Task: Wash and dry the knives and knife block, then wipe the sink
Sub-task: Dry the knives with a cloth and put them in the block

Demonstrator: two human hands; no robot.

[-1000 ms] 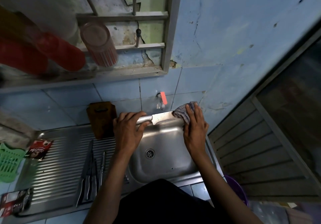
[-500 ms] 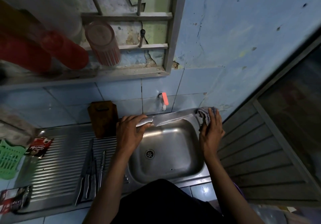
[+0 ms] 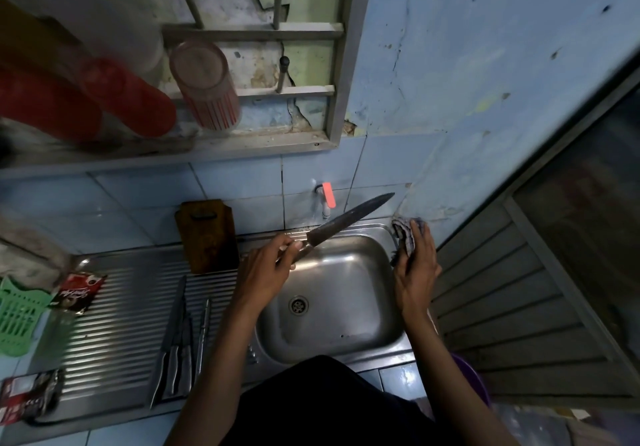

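Note:
My left hand (image 3: 265,272) grips the handle of a large knife (image 3: 349,221), its blade pointing up and to the right over the back of the steel sink (image 3: 332,338). Off the blade's tip, my right hand (image 3: 415,265) holds a grey striped cloth (image 3: 403,234) at the sink's back right corner. Several other knives (image 3: 180,345) lie side by side on the ribbed drainboard (image 3: 114,310). The brown wooden knife block (image 3: 207,234) stands against the tiled wall behind them.
A tap with a red handle (image 3: 327,196) sticks out of the wall above the sink. A green basket (image 3: 17,317) and sachets (image 3: 78,291) lie at the left. Red cups (image 3: 128,99) and a ribbed tumbler (image 3: 206,85) sit on the shelf above. A louvred door (image 3: 519,307) is at the right.
The cloth in my right hand slid rightward along the blade and came off its tip. The knife's tip has tilted upward; my left hand kept hold of the handle.

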